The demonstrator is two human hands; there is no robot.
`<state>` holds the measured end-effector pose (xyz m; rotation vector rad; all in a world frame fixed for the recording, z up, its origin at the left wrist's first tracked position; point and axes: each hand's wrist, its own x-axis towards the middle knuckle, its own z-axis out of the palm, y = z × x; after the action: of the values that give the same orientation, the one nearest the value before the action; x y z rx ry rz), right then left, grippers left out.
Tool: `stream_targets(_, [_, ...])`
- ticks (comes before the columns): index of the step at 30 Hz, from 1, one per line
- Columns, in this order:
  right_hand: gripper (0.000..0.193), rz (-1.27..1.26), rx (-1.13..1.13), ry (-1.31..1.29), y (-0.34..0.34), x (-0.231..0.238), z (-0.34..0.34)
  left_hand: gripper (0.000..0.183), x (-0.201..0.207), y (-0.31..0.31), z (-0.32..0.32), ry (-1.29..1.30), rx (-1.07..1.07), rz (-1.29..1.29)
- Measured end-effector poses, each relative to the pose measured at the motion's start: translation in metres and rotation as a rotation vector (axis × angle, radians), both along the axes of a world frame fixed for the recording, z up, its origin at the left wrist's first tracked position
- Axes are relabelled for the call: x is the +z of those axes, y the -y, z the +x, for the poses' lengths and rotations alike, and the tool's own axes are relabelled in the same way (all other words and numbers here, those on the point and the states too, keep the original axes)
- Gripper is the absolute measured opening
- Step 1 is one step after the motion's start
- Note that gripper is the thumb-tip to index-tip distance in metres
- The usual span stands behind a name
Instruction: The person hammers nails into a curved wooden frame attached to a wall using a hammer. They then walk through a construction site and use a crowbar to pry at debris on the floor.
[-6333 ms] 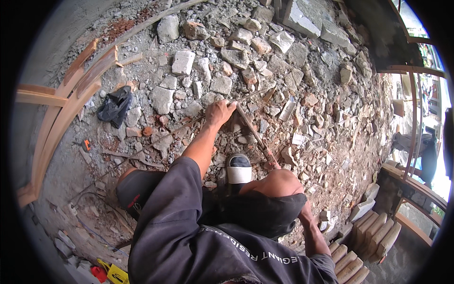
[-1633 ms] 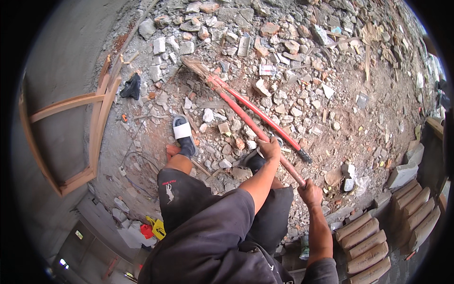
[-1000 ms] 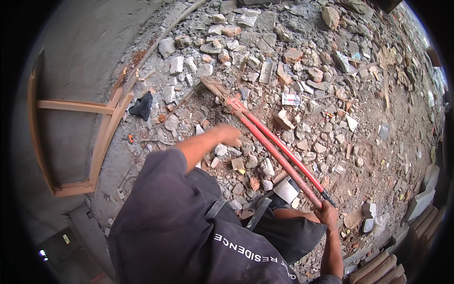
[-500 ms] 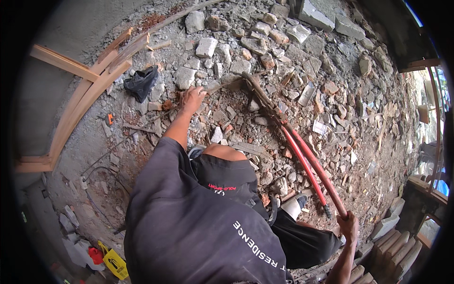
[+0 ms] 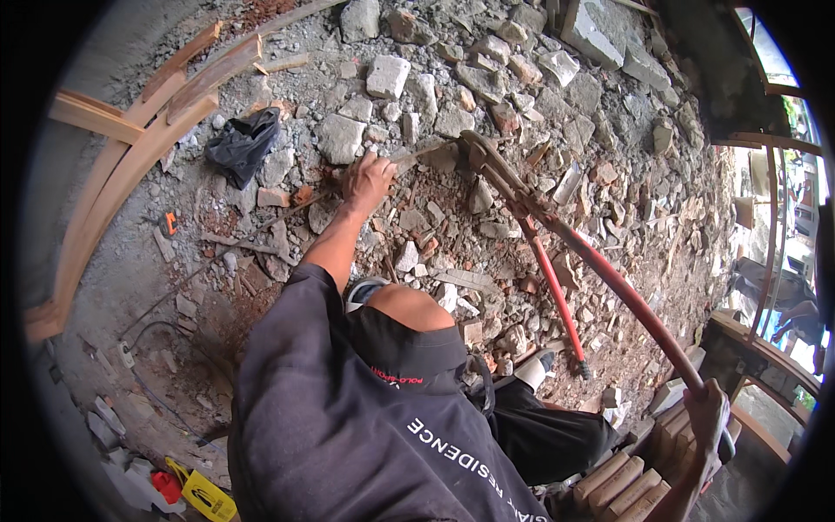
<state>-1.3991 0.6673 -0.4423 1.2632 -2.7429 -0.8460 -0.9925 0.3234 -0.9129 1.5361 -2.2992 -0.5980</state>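
My left hand (image 5: 369, 181) is closed around a thin rod (image 5: 421, 152) just above the rubble. From the hand, the rod runs down to the lower left over the ground, and its other end reaches the head of a long bolt cutter (image 5: 491, 170). Dirt-coloured jaws make it hard to see whether they bite on the rod. My right hand (image 5: 706, 409), at the lower right, grips the end of the upper red handle (image 5: 626, 291). The lower red handle (image 5: 557, 300) stands apart from it, its dark tip near my shoe (image 5: 532, 370). My bent knee (image 5: 409, 309) is beside my left arm.
Broken stones and concrete chunks (image 5: 341, 139) cover the ground. Wooden framing (image 5: 130, 174) curves along the left beside a black plastic bag (image 5: 245, 146) and a small orange object (image 5: 170, 223). Stacked slabs (image 5: 622, 478) stand by my right forearm. A yellow bag (image 5: 207, 496) lies lower left.
The bolt cutter's handles have spread wider. My right hand has swung the upper handle out to the right, while my left hand keeps its hold on the rod. The view has shifted slightly.
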Motion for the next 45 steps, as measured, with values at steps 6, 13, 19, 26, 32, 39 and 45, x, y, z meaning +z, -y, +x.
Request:
stream_targets(6, [0.020, 0.030, -0.131, 0.077, -0.035, -0.037, -0.002, 0.018, -0.010, -0.005, 0.002, -0.109, 0.073, -0.007])
stream_targets(13, [0.014, -0.048, 0.068, 0.177, 0.005, -0.081, 0.052, 0.020, -0.006, -0.006, 0.001, -0.185, 0.069, -0.021])
stream_targets(19, [0.011, 0.142, 0.084, 0.146, 0.046, -0.019, 0.077, 0.019, 0.007, -0.009, 0.003, -0.099, -0.010, 0.063])
stream_targets(26, [0.016, 0.183, -0.054, 0.210, 0.045, 0.006, 0.055, 0.021, 0.003, -0.026, -0.023, -0.080, -0.046, 0.154])
stream_targets(32, [0.025, 0.175, -0.102, 0.195, 0.023, -0.017, 0.042, 0.026, -0.003, -0.021, -0.074, -0.108, 0.042, 0.397])
stream_targets(39, [0.033, 0.119, -0.171, 0.249, -0.004, -0.035, 0.037, 0.023, 0.006, -0.012, -0.107, -0.207, 0.023, 0.411])
stream_targets(45, [0.033, 0.102, -0.179, 0.266, -0.012, -0.044, 0.037, 0.021, 0.006, -0.008, -0.124, -0.159, -0.013, 0.274])
